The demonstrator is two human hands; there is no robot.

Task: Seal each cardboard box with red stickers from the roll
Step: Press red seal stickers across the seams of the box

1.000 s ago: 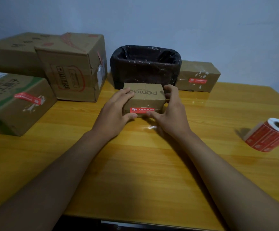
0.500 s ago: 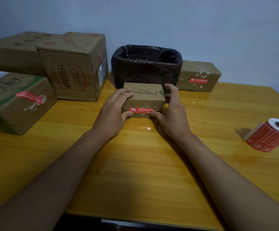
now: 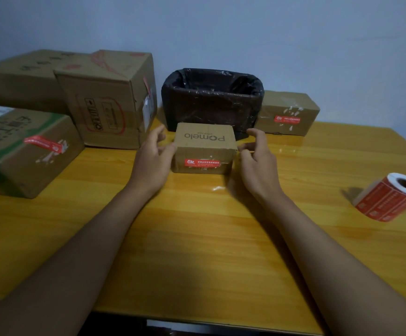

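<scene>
A wooden table (image 3: pixel 197 238) with a glossy yellow-orange top fills most of the view. At its far edge stands a bin (image 3: pixel 211 103) — rectangular, lined with a black plastic bag folded over its rim. Behind the table rises a plain pale blue-grey wall (image 3: pixel 245 32).

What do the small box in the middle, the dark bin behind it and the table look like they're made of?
The small box looks like plain brown corrugated cardboard, matte, with creased edges. The bin is lined with what seems thin black plastic film: it wrinkles and glints. What lies under the liner is hidden. The table shows yellow wood grain under a glossy coat; solid wood or laminate, I cannot tell.
</scene>
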